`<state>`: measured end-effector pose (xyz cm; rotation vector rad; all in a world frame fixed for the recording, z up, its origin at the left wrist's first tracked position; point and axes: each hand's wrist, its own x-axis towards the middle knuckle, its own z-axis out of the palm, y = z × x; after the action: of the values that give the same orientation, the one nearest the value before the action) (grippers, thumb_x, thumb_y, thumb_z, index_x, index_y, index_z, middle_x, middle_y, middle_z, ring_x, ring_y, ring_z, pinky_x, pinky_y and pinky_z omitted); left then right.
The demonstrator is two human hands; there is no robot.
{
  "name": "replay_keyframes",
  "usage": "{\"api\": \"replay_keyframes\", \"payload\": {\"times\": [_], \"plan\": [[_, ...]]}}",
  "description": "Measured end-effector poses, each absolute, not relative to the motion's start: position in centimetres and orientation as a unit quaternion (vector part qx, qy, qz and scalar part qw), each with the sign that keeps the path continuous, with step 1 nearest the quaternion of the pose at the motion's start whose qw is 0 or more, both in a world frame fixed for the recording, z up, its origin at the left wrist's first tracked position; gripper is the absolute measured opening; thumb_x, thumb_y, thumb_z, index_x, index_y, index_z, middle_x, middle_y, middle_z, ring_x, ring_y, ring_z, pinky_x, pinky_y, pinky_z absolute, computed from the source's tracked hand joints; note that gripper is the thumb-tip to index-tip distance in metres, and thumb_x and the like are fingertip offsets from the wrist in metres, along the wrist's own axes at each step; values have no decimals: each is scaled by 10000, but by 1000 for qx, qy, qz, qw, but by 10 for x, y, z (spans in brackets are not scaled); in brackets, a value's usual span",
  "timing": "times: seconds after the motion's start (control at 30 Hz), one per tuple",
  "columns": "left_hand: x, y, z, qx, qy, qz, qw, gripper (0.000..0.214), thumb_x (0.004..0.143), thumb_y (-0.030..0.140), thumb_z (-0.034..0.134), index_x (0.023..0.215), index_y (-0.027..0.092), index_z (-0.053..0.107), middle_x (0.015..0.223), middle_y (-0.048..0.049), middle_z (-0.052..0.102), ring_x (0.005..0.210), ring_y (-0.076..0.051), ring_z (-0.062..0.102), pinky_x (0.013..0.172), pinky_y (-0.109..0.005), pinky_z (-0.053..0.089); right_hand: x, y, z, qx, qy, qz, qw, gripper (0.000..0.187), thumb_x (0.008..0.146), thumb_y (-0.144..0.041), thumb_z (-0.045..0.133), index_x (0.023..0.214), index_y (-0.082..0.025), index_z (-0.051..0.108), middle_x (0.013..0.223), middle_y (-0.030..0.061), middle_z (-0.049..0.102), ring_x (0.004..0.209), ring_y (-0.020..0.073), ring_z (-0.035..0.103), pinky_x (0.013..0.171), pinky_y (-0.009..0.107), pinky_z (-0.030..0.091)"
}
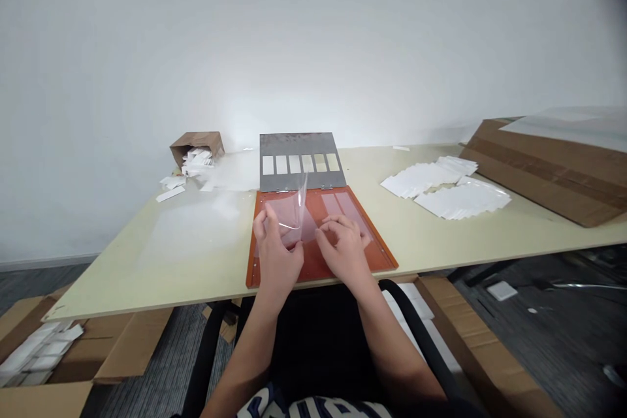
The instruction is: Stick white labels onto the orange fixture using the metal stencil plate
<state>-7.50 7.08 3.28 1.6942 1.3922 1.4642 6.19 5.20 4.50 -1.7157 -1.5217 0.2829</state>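
Observation:
A clear plastic film is pinched in my left hand, one side of it bent up and catching the light. My right hand hovers to the right of the film with thumb and fingertips drawn together; whether a bit of film is between them I cannot make out. Both hands are over an orange tray-like board, where pale translucent pieces lie flat near its far right. Hinged to the board's back edge, a grey panel stands raised, with a row of several pale rectangular windows.
On the table, a brown paper bag spills white slips at the left back. Fanned white sheets lie right, near a cardboard box. Open cartons with white pieces stand below.

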Motion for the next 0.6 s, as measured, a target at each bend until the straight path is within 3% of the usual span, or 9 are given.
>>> {"api": "replay_keyframes", "payload": {"times": [0.33, 0.6], "plan": [[-82, 76, 35, 576, 524, 552, 298, 999, 696, 162, 702, 1539, 271, 177, 1468, -165, 234, 1031, -228, 685, 803, -319, 609, 72, 49, 36, -733, -587, 75, 335, 209, 852, -293, 490, 753, -220, 659, 1129, 47, 641, 1051, 261, 476, 934, 508, 230], [-82, 80, 33, 541, 527, 570, 323, 1016, 674, 190, 738, 1532, 250, 197, 1454, -155, 227, 1064, -233, 680, 905, -323, 578, 71, 46, 34, -766, -580, 31, 275, 206, 853, -246, 477, 780, -205, 665, 1130, 76, 631, 1087, 286, 450, 912, 501, 247]]}}
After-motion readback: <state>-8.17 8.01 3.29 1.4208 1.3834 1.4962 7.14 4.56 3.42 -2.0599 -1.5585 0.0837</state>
